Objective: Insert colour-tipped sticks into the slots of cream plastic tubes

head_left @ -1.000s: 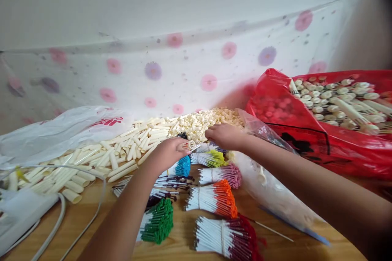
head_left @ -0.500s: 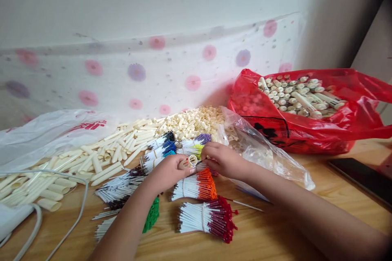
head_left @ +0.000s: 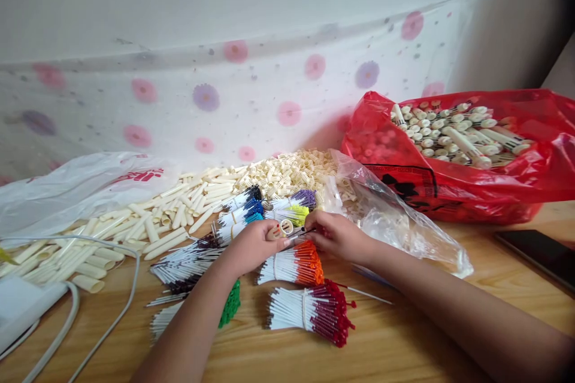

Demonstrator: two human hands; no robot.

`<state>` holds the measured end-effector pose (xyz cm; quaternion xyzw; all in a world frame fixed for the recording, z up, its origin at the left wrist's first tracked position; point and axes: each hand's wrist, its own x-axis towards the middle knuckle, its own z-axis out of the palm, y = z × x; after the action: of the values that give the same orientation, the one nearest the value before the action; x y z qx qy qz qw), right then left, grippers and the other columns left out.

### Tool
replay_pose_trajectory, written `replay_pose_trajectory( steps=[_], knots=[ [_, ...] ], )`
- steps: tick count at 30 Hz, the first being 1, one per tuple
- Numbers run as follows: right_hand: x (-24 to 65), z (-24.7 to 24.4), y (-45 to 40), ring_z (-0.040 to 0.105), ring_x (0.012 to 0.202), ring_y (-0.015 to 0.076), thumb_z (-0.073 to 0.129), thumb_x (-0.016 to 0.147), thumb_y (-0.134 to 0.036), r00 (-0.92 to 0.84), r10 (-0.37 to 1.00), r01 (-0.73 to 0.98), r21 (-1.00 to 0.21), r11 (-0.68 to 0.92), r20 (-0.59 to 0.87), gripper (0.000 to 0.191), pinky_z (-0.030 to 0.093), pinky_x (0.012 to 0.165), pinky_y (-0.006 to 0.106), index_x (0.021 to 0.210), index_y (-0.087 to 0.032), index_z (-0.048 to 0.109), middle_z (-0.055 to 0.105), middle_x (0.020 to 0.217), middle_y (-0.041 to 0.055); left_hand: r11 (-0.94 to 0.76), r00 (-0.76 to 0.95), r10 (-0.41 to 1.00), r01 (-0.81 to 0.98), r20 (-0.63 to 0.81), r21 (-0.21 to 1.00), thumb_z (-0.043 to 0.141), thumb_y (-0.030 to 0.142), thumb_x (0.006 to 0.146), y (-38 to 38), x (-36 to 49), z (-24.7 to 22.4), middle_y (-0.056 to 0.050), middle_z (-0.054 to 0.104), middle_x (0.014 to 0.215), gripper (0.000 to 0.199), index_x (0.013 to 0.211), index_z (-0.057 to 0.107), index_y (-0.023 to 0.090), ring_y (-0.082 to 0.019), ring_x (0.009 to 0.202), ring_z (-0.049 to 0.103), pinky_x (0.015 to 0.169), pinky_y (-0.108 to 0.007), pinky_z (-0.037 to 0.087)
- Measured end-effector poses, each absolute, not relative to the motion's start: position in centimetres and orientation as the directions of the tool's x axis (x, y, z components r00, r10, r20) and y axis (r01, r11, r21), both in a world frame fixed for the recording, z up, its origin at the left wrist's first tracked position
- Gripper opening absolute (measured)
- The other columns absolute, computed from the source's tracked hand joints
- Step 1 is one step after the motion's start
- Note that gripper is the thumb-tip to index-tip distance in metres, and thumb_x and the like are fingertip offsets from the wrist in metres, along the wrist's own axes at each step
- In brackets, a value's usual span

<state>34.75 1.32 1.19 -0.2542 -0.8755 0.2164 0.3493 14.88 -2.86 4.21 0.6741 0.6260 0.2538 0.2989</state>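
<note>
My left hand (head_left: 258, 245) is closed around a short cream pen barrel (head_left: 286, 227), its round open end facing right; coloured bits show at its side. Just right of that opening, my right hand (head_left: 335, 234) pinches a thin dark-tipped pen refill (head_left: 304, 230), mostly covered by the fingers. Below the hands lie rubber-banded refill bundles, one orange-ended (head_left: 309, 262) and one dark red-ended (head_left: 330, 314). A green-ended bundle (head_left: 230, 304) is partly behind my left forearm. Blue (head_left: 254, 209), purple (head_left: 305, 197) and yellow (head_left: 299, 214) bundles sit beyond the hands.
Loose cream tubes (head_left: 175, 209) and small cream parts (head_left: 287, 173) are heaped at the back. A red bag (head_left: 372, 131) of assembled pens stands at right, near a black phone (head_left: 536, 254). A clear bag (head_left: 395, 227) lies between. White cables (head_left: 130, 293) run at left.
The camera view has shifted slightly, so the scene sits a little to the right and higher. My right fingers are slightly farther from the barrel's opening; both hands keep their grip.
</note>
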Motion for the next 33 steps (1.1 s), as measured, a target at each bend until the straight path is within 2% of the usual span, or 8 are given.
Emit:
replay_pose_trajectory(
  steps=[6, 11, 19, 21, 25, 29, 33],
  knots=[
    [34.0, 0.6, 0.7, 0.052, 0.068, 0.0112, 0.049, 0.078, -0.016, -0.630, 0.607, 0.134, -0.703, 0.699, 0.484, 0.028, 0.042, 0.060, 0.023, 0.102, -0.021, 0.037, 0.052, 0.079, -0.0005, -0.097, 0.204, 0.979, 0.564, -0.025, 0.820, 0.057, 0.039, 0.066, -2.9, 15.1, 3.8, 0.005, 0.043, 0.061, 0.023, 0.072, 0.053, 0.017, -0.010, 0.057, 0.040, 0.055, -0.021, 0.033],
    [33.4, 0.3, 0.2, 0.053, 0.069, 0.0105, 0.049, 0.080, -0.018, -0.655, 0.593, 0.028, -0.769, 0.639, 0.469, 0.035, 0.044, 0.061, 0.024, 0.110, -0.024, 0.030, 0.051, 0.085, 0.0002, -0.122, 0.239, 0.971, 0.550, -0.016, 0.826, 0.057, 0.038, 0.067, -3.1, 15.2, 3.8, 0.006, 0.042, 0.059, 0.022, 0.069, 0.052, 0.017, -0.010, 0.056, 0.038, 0.054, -0.021, 0.032],
    [32.9, 1.0, 0.2, 0.058, 0.073, 0.0112, 0.042, 0.082, -0.015, -0.650, 0.630, -0.044, -0.849, 0.526, 0.424, 0.027, 0.046, 0.065, 0.026, 0.107, -0.022, 0.036, 0.057, 0.077, -0.0008, -0.103, 0.220, 0.976, 0.453, 0.001, 0.886, 0.055, 0.034, 0.069, -3.3, 15.5, 4.6, 0.001, 0.059, 0.064, 0.018, 0.066, 0.056, 0.016, -0.013, 0.063, 0.054, 0.065, -0.026, 0.041],
    [33.1, 1.5, 0.7, 0.057, 0.065, 0.0096, 0.042, 0.081, -0.014, -0.650, 0.648, -0.025, -0.865, 0.502, 0.395, 0.029, 0.045, 0.058, 0.024, 0.109, -0.022, 0.036, 0.057, 0.075, -0.0011, -0.111, 0.145, 0.988, 0.460, 0.049, 0.881, 0.056, 0.034, 0.067, -3.2, 15.1, 5.2, 0.000, 0.061, 0.062, 0.018, 0.064, 0.057, 0.016, -0.014, 0.061, 0.055, 0.063, -0.026, 0.042],
    [33.3, 2.3, 4.0, 0.050, 0.053, 0.0075, 0.041, 0.083, -0.017, -0.637, 0.695, 0.074, -0.871, 0.486, 0.334, 0.029, 0.041, 0.048, 0.021, 0.111, -0.020, 0.038, 0.058, 0.073, -0.0012, -0.121, -0.177, 0.958, 0.465, 0.226, 0.877, 0.056, 0.039, 0.066, -2.4, 12.2, 6.2, -0.002, 0.063, 0.063, 0.023, 0.065, 0.059, 0.016, -0.016, 0.063, 0.059, 0.063, -0.027, 0.044],
    [30.8, 2.4, 9.6, 0.055, 0.064, 0.0094, 0.043, 0.085, -0.023, -0.632, 0.728, 0.224, -0.836, 0.502, 0.268, 0.015, 0.046, 0.058, 0.024, 0.095, -0.014, 0.051, 0.058, 0.078, 0.0011, -0.073, -0.525, 0.782, 0.459, 0.337, 0.886, 0.049, 0.043, 0.070, -1.5, 7.6, 6.1, -0.002, 0.061, 0.066, 0.028, 0.075, 0.055, 0.016, -0.018, 0.067, 0.059, 0.065, -0.028, 0.044],
    [25.6, 1.9, 14.5, 0.057, 0.079, 0.0129, 0.047, 0.085, -0.030, -0.644, 0.738, 0.375, -0.759, 0.533, 0.201, 0.022, 0.048, 0.069, 0.031, 0.099, -0.013, 0.054, 0.057, 0.094, 0.0042, 0.006, -0.657, 0.662, 0.484, 0.360, 0.875, 0.048, 0.042, 0.070, -1.3, 4.7, 5.4, -0.001, 0.058, 0.060, 0.027, 0.073, 0.054, 0.016, -0.018, 0.061, 0.057, 0.061, -0.027, 0.042]
  ],
)
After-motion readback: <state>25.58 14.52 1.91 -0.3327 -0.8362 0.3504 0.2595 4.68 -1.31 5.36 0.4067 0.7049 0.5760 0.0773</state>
